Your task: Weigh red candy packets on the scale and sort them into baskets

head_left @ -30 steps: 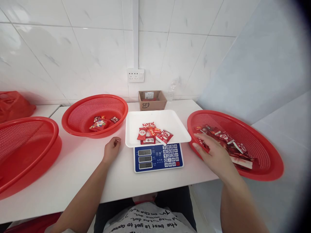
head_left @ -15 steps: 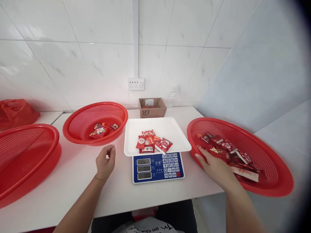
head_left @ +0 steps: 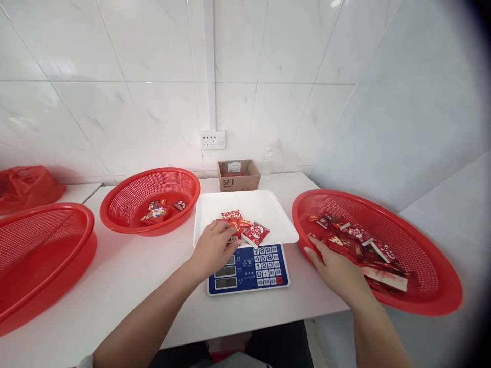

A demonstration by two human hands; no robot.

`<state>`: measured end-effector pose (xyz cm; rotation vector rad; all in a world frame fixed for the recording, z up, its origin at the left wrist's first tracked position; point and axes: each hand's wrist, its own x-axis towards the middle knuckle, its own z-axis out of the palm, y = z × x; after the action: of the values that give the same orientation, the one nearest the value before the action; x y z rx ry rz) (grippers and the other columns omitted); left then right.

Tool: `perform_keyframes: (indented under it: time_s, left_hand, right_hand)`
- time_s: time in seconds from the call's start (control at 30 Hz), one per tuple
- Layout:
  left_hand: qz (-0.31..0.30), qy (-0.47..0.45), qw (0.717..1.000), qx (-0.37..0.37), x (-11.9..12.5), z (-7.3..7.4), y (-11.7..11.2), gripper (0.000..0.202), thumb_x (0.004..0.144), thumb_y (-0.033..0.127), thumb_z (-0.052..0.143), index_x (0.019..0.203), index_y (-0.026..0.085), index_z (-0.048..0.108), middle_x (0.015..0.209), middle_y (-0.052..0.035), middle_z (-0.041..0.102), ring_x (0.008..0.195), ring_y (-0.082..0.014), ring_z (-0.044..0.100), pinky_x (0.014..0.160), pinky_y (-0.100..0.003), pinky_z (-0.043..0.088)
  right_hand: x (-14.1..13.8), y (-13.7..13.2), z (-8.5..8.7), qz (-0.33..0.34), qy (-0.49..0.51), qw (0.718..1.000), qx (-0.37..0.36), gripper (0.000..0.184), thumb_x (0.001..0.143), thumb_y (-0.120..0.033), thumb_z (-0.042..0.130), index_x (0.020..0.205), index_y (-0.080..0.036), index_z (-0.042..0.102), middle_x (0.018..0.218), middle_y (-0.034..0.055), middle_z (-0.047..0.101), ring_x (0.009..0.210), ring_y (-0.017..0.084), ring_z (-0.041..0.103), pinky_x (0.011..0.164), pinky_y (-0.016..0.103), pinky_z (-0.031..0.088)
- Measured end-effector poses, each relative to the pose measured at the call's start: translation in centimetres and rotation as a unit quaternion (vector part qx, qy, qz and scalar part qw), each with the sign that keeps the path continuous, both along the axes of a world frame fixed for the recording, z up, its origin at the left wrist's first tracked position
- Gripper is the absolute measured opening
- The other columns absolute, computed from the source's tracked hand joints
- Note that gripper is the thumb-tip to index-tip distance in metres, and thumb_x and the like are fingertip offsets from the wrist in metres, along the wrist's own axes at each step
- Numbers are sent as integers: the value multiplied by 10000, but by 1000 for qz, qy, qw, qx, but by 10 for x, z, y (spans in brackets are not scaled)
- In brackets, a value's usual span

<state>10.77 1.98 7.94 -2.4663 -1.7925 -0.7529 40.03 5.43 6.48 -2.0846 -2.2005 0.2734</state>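
My left hand [head_left: 216,249] reaches over the near edge of the white weighing tray [head_left: 264,204]. Its fingers curve over several small red snack packets [head_left: 238,223], thumb apart; I see none lifted. A red and white packet [head_left: 255,234] lies just right of the fingers. The tray sits on a blue digital scale [head_left: 247,276], its displays partly covered by my left hand. My right hand [head_left: 337,271] lies over the near left rim of the right red basket [head_left: 437,260], fingers extended, thumb apart. Mixed red packets [head_left: 353,237] lie inside, beside its fingertips.
Another red basket [head_left: 115,202] with a few packets stands left of the tray. At far left are a large red basket [head_left: 76,245] and a red plastic bag [head_left: 30,186]. Behind the scale stand a cardboard box [head_left: 241,182] and a clear bottle [head_left: 267,161] near the wall.
My left hand has moved right from the table beside the scale onto the packets in the tray. Its pinched fingers have spread. My right hand stays at the basket rim. The view has tilted slightly up.
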Motion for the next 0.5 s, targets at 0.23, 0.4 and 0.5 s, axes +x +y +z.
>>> perform_keyframes:
  time_s: [0.23,0.4,0.5]
  left_hand:
    - [-7,46,996,-74,-4,13,22,383,855,134,361,1146,196,602,1057,-95,570,993,-228,490,867,-361,434]
    - [-11,101,987,-127,-11,21,41,388,831,160,398,1149,226,609,1037,-92,575,1000,-241,484,875,-361,410]
    - [-19,105,985,-139,-13,23,48,403,815,195,438,1183,259,590,1022,-78,579,993,-242,492,856,-351,412]
  right_hand:
    - [-2,-1,2,-10,8,1000,-10,573,897,-481,185,1336,-201,425,1098,132,653,942,313,625,733,424,472]
    - [-3,-2,3,-12,10,1000,-12,579,898,-482,186,1349,-195,408,1142,137,632,963,316,616,741,423,467]
    - [-3,-1,2,-10,8,1000,-9,576,897,-480,194,1346,-194,413,1158,142,623,969,318,614,737,423,468]
